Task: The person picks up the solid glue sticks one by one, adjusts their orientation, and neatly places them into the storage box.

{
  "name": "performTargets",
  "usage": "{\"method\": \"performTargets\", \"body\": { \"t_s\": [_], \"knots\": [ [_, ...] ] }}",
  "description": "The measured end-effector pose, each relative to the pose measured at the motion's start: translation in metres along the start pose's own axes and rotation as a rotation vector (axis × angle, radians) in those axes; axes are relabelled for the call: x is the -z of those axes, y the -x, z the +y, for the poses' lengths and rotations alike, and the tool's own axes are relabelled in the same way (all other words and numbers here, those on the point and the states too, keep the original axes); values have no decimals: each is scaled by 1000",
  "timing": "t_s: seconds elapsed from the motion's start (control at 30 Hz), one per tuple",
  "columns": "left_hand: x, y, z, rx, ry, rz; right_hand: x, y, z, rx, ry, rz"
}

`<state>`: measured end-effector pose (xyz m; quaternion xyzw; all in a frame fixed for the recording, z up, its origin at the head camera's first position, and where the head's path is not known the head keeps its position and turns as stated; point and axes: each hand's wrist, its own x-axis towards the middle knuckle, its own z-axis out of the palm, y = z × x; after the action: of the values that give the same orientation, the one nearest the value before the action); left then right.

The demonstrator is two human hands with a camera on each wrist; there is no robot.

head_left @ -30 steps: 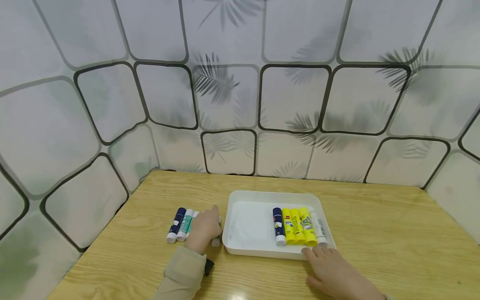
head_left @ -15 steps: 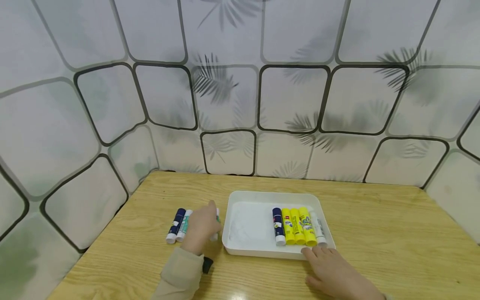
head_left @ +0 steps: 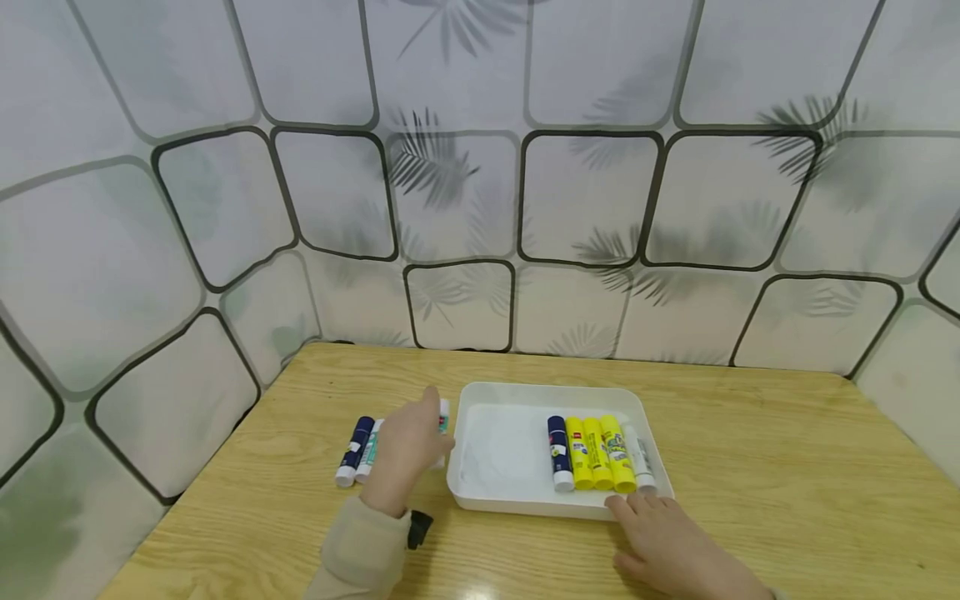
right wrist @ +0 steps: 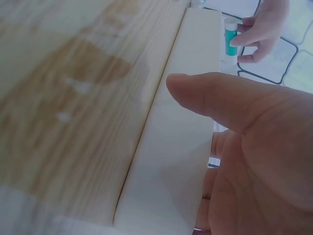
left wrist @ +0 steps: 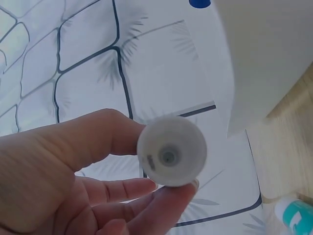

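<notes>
My left hand (head_left: 405, 446) pinches a white-and-green glue stick (head_left: 444, 417) between thumb and fingers, just left of a white tray (head_left: 525, 505). The stick's round white end (left wrist: 171, 152) faces the camera in the left wrist view. Under and beside that hand lie a dark blue glue stick (head_left: 354, 454) and a white-and-teal one (head_left: 368, 457), partly hidden. At the tray's near right rim, my right hand (head_left: 667, 542) holds on, fingers over the edge and thumb (right wrist: 195, 93) on the outer side.
Inside the tray's right half lie a blue glue stick (head_left: 558, 454), three yellow glue sticks (head_left: 597, 457) and a whitish one (head_left: 640, 458), in a row. The wooden table (head_left: 787, 467) meets a patterned backdrop (head_left: 465, 200) behind and at the sides.
My left hand has risen slightly and moved a little away, lifting the white-and-green glue stick beside the tray. The right hand stays on the rim.
</notes>
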<state>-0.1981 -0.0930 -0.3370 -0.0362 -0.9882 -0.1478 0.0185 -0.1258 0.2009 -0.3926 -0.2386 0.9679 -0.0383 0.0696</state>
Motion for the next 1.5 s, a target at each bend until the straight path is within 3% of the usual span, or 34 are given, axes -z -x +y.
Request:
{"method": "performTargets", "body": {
  "t_s": [0.5,0.83,1.17,1.5],
  "knots": [
    [-5,-8,13,-38,8,-3,0,0,2,19,4,3],
    [-21,-12,21,-39,16,-2,-1,0,1,20,8,13],
    [-33,-16,22,-53,-32,-8,-1,0,1,14,17,9],
    [-41,-12,31,-99,-157,-4,-1,-1,2,6,7,-2]
  ]
}}
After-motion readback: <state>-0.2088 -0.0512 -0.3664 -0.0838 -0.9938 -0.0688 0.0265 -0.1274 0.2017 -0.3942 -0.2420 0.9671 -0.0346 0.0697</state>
